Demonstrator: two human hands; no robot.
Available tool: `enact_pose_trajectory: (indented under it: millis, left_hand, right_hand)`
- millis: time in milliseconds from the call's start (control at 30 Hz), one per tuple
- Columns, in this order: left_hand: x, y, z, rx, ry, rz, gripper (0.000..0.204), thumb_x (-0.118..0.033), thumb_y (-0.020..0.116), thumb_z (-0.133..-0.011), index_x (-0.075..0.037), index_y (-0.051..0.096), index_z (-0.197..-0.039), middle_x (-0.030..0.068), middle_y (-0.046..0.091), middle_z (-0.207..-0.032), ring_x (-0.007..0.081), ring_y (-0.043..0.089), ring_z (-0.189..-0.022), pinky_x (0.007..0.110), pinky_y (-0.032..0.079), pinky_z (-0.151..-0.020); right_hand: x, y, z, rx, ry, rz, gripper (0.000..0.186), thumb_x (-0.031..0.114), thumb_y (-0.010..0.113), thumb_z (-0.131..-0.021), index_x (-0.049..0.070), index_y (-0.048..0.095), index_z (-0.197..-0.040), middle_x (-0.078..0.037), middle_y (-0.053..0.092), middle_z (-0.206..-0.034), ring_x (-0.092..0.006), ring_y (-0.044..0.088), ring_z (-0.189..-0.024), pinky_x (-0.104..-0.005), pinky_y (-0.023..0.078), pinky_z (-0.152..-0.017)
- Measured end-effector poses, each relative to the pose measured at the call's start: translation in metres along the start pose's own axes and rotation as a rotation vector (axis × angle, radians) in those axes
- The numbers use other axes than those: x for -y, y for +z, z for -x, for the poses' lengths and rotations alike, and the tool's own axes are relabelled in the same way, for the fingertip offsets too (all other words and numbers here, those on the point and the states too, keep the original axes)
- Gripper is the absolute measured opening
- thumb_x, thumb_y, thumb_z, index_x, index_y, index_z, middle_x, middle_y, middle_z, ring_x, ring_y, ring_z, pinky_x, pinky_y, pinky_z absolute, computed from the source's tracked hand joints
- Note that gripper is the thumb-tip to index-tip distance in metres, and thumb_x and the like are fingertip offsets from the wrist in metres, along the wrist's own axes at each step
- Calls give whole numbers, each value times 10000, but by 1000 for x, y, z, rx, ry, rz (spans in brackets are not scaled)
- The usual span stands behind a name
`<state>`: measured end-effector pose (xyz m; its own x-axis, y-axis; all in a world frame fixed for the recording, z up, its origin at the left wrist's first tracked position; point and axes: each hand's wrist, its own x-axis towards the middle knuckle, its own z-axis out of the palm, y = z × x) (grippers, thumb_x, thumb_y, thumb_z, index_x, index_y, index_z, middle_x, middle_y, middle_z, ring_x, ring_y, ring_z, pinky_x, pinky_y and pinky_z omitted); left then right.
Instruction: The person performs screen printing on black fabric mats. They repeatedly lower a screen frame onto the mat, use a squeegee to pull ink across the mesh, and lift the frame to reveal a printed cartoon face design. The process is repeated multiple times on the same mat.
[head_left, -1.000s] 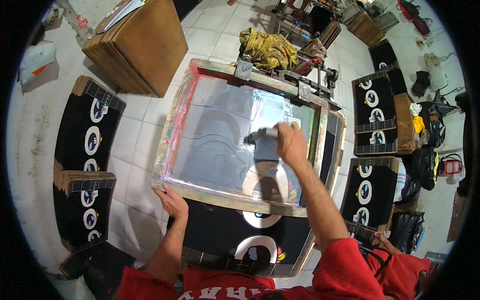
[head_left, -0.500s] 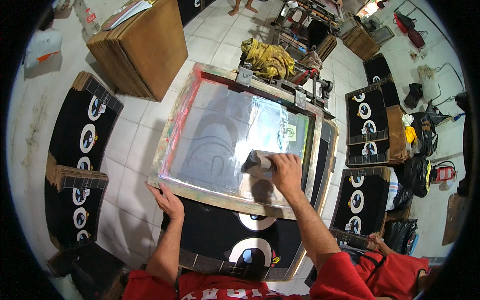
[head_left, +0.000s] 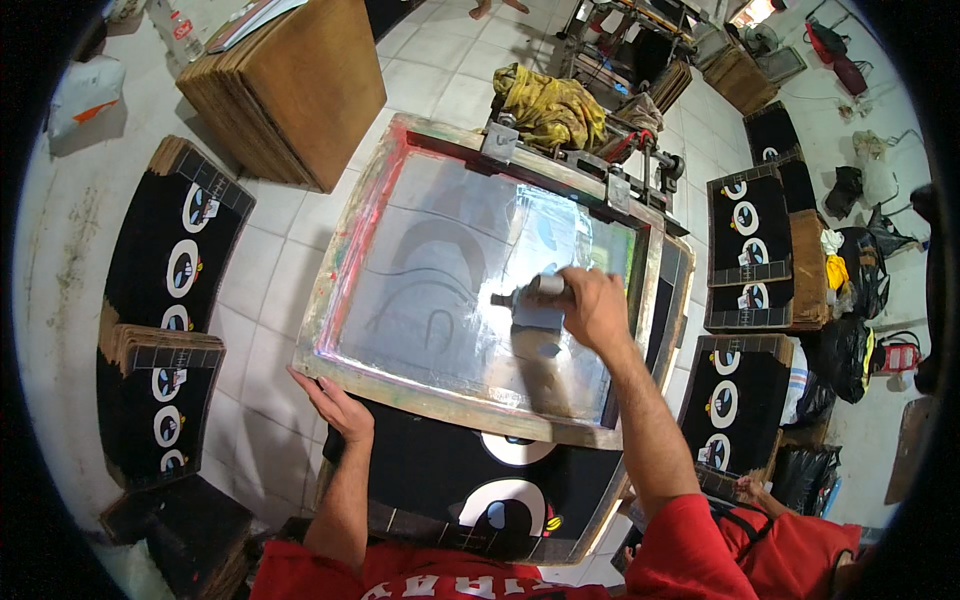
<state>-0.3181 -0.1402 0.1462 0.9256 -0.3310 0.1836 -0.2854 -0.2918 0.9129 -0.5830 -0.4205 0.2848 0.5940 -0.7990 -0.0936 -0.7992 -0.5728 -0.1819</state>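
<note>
A wooden-framed printing screen point(head_left: 345, 260) lies tilted over a black printed board point(head_left: 440, 480) with white and blue shapes. My right hand point(head_left: 592, 308) grips a squeegee point(head_left: 530, 296) by its handle, its blade pressed on the grey mesh right of centre. My left hand point(head_left: 335, 400) rests on the frame's near left corner, fingers curled over the edge. A yellow cloth point(head_left: 548, 102) lies bunched by the metal hinge clamps at the frame's far side.
Stacks of black printed boards sit at left point(head_left: 165, 270) and right point(head_left: 748, 240). A pile of brown cardboard point(head_left: 285, 80) stands at the back left on the white tile floor. Another person in red point(head_left: 800, 530) crouches at lower right beside bags.
My right hand drew the squeegee toward me, then pushed it back up and to the left across the mesh. My left hand stayed on the frame corner.
</note>
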Motion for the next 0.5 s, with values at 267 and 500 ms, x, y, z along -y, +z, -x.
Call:
enact_pose_trajectory:
  millis: [267, 500]
  left_hand:
    - [-4, 0, -3, 12, 29, -99, 684, -306, 337, -1095, 134, 128, -1577, 361, 193, -1629, 432, 250, -1527, 449, 221, -1244]
    - [-7, 0, 0, -11, -25, -99, 691, -341, 351, -1091, 60, 132, -1610, 371, 300, -1579, 471, 372, -1441, 468, 302, -1185]
  right_hand:
    - [-59, -17, -166, -2, 91, 31, 556, 277, 802, -785, 117, 651, -1297, -172, 728, -1148, -374, 693, -1064, -478, 565, -895]
    - [-43, 14, -91, -418, 20, -141, 424, 51, 733, -769, 125, 694, -1184, -130, 699, -1065, -365, 622, -1038, -470, 509, -890]
